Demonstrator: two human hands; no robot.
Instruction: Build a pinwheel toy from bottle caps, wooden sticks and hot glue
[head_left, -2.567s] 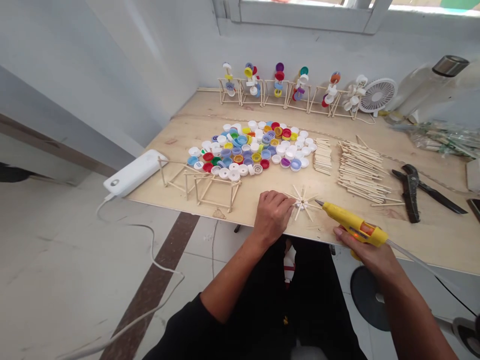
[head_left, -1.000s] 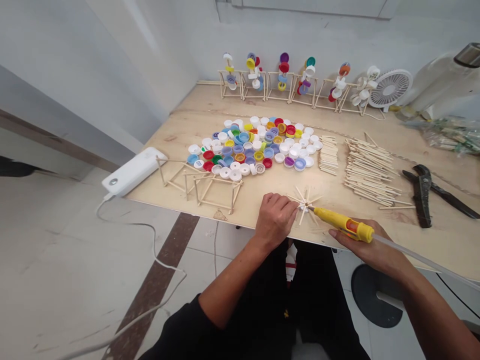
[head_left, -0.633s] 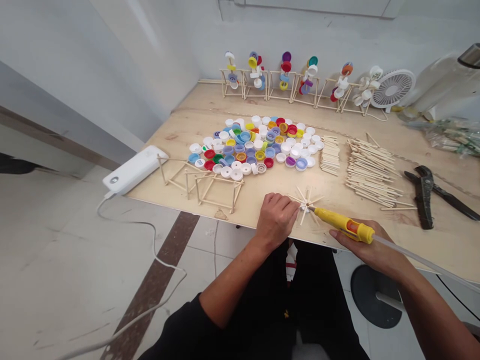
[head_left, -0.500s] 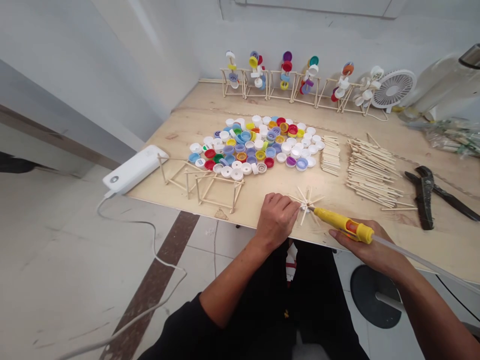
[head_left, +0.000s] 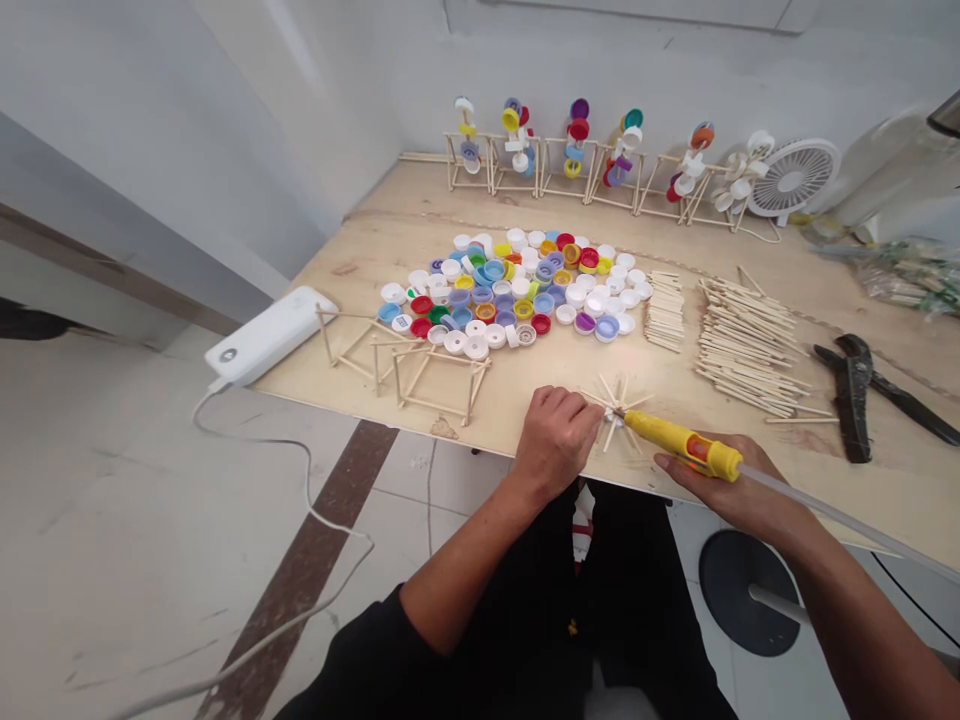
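My left hand [head_left: 556, 436] rests at the near edge of the plywood table [head_left: 525, 375], fingers closed on a star of short wooden sticks [head_left: 619, 402] glued round a white cap. My right hand [head_left: 739, 488] grips a yellow glue gun [head_left: 681, 444], its nozzle touching the centre of the stick star. A clear glue stick trails from the back of the gun to the right.
A heap of coloured bottle caps [head_left: 517, 290] lies mid-table, with stick piles [head_left: 742, 345] to the right and black pliers [head_left: 855, 395] beyond. Two stick frames [head_left: 405, 365] and a white power bank [head_left: 266, 335] sit left. Finished cap models [head_left: 577, 155] and a small fan [head_left: 791, 180] line the wall.
The glue gun's nozzle has moved left from just beside the stick star onto its centre. My left hand has stayed on the star. The camera has tilted a little.
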